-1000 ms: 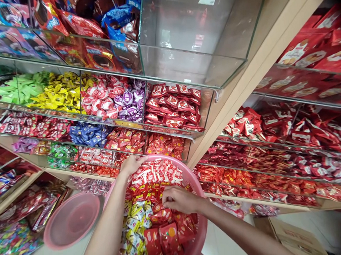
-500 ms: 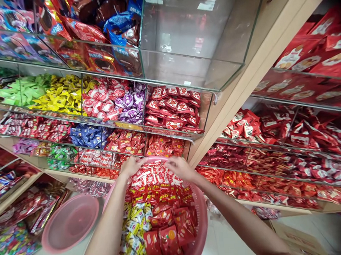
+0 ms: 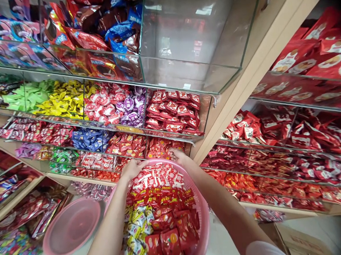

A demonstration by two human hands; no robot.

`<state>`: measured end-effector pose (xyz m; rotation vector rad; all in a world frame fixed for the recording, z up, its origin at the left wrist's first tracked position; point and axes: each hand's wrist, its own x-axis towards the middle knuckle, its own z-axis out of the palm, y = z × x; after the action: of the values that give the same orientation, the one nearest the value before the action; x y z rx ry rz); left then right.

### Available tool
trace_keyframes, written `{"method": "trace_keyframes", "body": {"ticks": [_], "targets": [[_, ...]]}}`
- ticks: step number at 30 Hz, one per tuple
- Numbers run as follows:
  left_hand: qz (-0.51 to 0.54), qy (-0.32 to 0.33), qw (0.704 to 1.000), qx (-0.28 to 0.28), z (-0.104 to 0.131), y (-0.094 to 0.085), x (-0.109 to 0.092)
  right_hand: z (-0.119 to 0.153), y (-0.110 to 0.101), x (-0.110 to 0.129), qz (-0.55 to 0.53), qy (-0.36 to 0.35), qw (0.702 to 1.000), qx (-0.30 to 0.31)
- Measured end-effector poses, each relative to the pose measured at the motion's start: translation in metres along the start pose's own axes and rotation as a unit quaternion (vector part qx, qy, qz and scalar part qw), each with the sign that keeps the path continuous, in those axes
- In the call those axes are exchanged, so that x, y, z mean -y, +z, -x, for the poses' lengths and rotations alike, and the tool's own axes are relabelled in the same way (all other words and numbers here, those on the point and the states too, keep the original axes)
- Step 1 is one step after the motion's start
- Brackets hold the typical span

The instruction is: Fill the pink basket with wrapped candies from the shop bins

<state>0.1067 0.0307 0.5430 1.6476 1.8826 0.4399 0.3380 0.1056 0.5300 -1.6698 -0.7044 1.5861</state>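
Observation:
A pink plastic basket (image 3: 204,217) full of wrapped sweets is in front of me. My left hand (image 3: 132,169) is closed around its far rim, the thumb lying over the edge. Just past that rim, my right hand (image 3: 180,157) reaches to the shelf, fingers apart and bent, close to the red sweet packets (image 3: 160,146) in a low compartment. Whether the fingertips touch them I cannot tell. Inside the basket are small red-and-white sweets (image 3: 159,176), red-and-yellow packets (image 3: 163,197), yellow-and-white packets (image 3: 137,225) and larger red packets (image 3: 170,245).
Glass-fronted shelves (image 3: 184,69) of sorted sweets rise ahead, divided by a slanting wooden post (image 3: 231,81). An empty pink basin (image 3: 72,226) stands on the floor at left, beside a bag of colourful sweets (image 3: 13,248). A cardboard box (image 3: 303,240) lies lower right.
My right hand has left the basket's far rim and moved slightly up and right, toward the red packets on the shelf. My left hand stays on the rim.

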Motion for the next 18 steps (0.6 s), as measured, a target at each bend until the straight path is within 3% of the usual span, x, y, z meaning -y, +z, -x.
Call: {"method": "trace_keyframes", "body": {"ticks": [11,18], "targets": [[-0.022,-0.009,1.0,0.011,0.003,-0.004,-0.007,0.032,-0.023,0.012,-0.014,-0.002,0.999,0.032],[-0.008,-0.004,1.0,0.006,0.001,-0.001,-0.004,0.077,-0.032,0.001,-0.001,-0.124,0.991,0.056]]}}
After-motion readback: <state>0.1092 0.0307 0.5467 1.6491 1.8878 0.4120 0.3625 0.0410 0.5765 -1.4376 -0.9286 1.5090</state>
